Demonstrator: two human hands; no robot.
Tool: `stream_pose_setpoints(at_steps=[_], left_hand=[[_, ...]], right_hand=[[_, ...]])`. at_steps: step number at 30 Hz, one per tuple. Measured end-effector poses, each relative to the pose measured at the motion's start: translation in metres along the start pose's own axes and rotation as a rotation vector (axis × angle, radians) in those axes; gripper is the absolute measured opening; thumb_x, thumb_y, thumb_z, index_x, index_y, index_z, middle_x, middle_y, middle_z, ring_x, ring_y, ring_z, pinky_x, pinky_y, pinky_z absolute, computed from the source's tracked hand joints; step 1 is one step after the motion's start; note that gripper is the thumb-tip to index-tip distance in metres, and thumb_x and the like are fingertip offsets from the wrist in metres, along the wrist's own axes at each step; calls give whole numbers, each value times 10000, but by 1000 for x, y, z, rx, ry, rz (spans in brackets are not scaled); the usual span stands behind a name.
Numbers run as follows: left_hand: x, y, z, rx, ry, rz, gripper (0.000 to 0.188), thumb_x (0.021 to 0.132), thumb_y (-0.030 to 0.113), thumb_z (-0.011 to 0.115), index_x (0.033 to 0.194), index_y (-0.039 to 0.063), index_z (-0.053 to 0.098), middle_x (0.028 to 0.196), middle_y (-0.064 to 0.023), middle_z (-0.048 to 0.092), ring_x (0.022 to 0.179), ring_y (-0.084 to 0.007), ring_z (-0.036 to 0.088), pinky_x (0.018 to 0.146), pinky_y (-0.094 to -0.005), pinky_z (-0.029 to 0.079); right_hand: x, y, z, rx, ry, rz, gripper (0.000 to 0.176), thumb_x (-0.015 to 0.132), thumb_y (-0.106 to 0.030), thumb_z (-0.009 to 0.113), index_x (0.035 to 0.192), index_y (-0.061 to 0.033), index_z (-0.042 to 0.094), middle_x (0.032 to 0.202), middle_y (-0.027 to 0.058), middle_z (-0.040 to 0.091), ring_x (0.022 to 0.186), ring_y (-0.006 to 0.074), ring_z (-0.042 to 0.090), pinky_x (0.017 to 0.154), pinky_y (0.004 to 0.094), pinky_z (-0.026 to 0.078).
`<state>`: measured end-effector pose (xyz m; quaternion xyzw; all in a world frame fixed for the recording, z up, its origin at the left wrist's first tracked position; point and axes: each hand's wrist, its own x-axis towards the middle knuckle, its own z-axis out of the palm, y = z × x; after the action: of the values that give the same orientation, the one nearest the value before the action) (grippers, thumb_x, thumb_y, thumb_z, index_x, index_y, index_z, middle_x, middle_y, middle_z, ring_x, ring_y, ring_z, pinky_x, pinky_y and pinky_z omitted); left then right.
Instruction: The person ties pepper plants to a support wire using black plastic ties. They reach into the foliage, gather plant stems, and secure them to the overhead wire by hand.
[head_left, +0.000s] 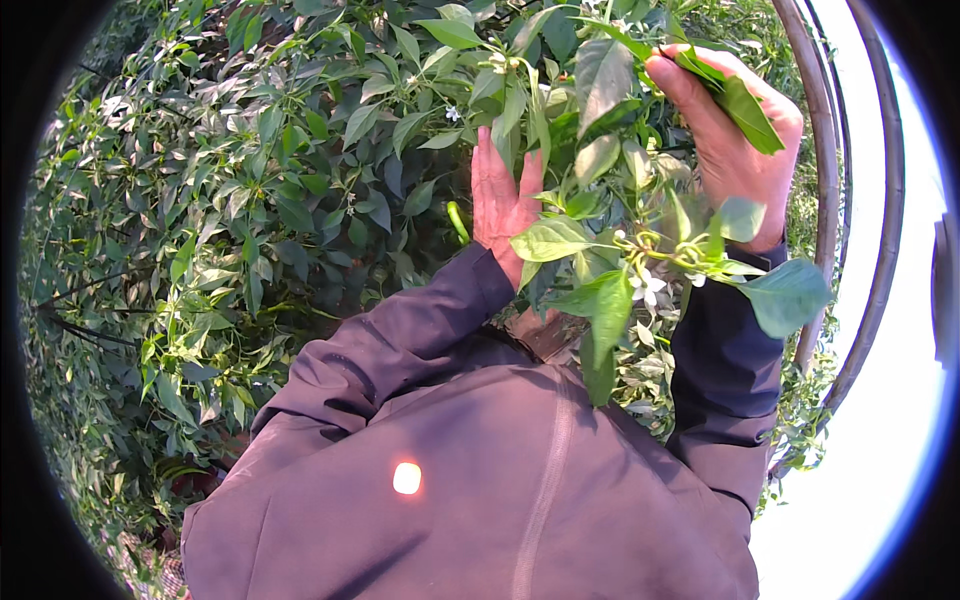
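Note:
Leafy pepper plants (330, 150) with small white flowers (646, 286) surround both arms. My left hand (504, 196) reaches into the foliage at upper centre, fingers extended and a little apart; leaves cover part of the fingertips, and whether it touches a stem cannot be told. Just to its left hangs a slender green pepper (457, 223). At upper right my right hand (739, 135) is raised, its thumb and fingers pinched on a green pepper leaf (750, 112). A flowering branch (660, 247) with broad leaves stands between the camera and my right forearm.
Curved poles (889, 172) rise along the right side, beside a very bright area. Thin dark rods (94, 330) cross the foliage at far left. Dense pepper plants fill the left side, and a patterned cloth (166, 574) shows at lower left.

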<state>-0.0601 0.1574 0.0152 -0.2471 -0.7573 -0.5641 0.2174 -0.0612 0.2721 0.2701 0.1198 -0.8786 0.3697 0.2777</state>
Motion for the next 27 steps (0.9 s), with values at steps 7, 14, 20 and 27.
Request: stream_pose_setpoints(at_steps=[7,14,20,27], left_hand=[[72,-15,-11,-17,218,4,857,891,429,722,1590,182,291,1501,-196,335,1372,-374,395,1102,-519,404],[114,-62,-23,131,165,68,1115,669,339,916,1537,17,294,1408,-249,467,1271,-430,473,1054,-524,415],[132,-73,-9,158,193,94,1079,681,351,906,1519,16,314,1382,-246,483,1252,-431,483,1042,-520,424],[162,-94,-7,218,198,165,1038,696,365,895,1499,15,338,1352,-241,501,1231,-432,494,1027,-516,435]], right_hand=[[-7,-20,-23,-63,123,144,412,829,-46,835,1213,18,701,1050,89,743,923,112,675,859,239,537],[-67,-13,-86,-62,535,216,369,870,-53,798,1214,25,691,1038,65,690,847,91,617,753,202,491],[-180,-2,-125,3,907,352,225,1001,-101,647,1192,16,664,932,23,663,512,3,339,439,185,231],[-331,44,-54,162,668,1120,118,945,-60,704,1055,-17,712,706,-92,547,518,-18,339,447,179,232]])
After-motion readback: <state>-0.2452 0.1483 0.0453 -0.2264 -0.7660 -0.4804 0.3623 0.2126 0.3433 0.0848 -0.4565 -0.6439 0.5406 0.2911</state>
